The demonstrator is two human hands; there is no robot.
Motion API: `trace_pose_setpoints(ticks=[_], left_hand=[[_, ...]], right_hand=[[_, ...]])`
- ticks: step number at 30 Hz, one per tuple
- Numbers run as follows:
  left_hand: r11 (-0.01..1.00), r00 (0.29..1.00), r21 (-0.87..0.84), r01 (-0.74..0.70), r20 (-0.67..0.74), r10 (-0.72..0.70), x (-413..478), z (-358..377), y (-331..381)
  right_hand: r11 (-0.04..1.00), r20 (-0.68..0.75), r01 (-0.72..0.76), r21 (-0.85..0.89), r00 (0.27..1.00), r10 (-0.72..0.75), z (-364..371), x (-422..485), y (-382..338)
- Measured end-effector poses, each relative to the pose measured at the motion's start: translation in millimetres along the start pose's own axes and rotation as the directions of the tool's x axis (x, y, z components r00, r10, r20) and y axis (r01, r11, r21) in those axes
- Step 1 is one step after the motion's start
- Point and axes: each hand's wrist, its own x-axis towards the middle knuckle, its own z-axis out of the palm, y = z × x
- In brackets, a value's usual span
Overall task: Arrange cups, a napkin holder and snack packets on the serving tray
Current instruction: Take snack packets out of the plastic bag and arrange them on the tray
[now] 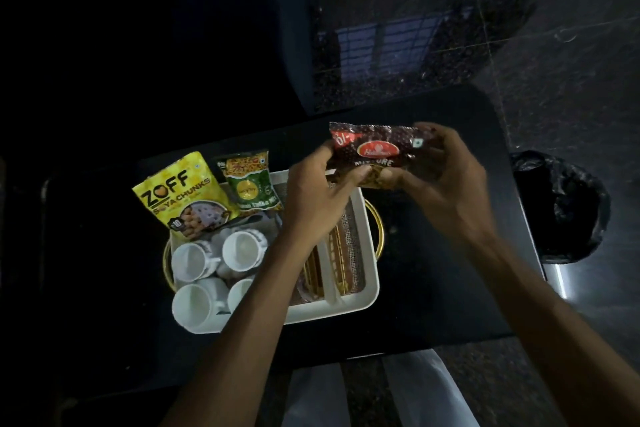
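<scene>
Four white cups (242, 250) are grouped at the left end of a white tray (371, 288) on a black table (433, 253). A yellow packet (183, 194) and a green packet (251, 184) are propped at its far edge. Beyond, a dark red snack packet (377, 152) is pinched by the left hand (318, 191) and gripped in the curled fingers of the right hand (446, 177)
</scene>
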Motion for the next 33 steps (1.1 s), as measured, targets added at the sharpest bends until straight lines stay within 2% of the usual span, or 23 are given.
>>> trace_pose_setpoints(ticks=[4, 7, 10, 14, 21, 28, 33], left_hand=[[0.999, 0.999, -0.038, 0.015, -0.040, -0.016, -4.1, -19.2, -17.2], [0.999, 0.988, -0.042, 0.011, -0.154, -0.018, -7.5, -28.2, -31.0], [0.986, 0.962, -0.151, 0.077, -0.249, -0.113, -11.4, -35.4, -46.7], [0.980, 0.967, -0.151, 0.132, -0.197, -0.161, -13.2, -39.3, -68.1], [0.967, 0.953, -0.125, 0.221, -0.183, -0.242, -15.8, -36.3, -89.1], [0.964, 0.961, -0.089, 0.250, -0.099, -0.258, -11.4, -35.7, -100.4], [0.971, 0.972, -0.034, 0.236, 0.000, -0.236, -11.1, -36.9, -101.1]], right_hand=[[0.992, 0.104, -0.112, 0.050, 0.989, 0.106, 34.9, 8.0, 5.9], [0.993, 0.069, -0.119, 0.023, 0.991, 0.117, 59.9, 11.6, 7.7], [0.986, 0.032, -0.158, 0.051, 0.987, 0.157, 80.0, 13.0, 10.0], [0.981, 0.055, -0.192, -0.018, 0.980, 0.193, 99.3, 14.7, 14.1], [0.963, 0.070, -0.204, -0.177, 0.973, 0.219, 123.5, 17.6, 21.1], [0.939, 0.044, -0.218, -0.266, 0.970, 0.238, 132.0, 18.3, 31.5], [0.936, 0.008, -0.227, -0.268, 0.971, 0.238, 132.2, 16.1, 33.2]])
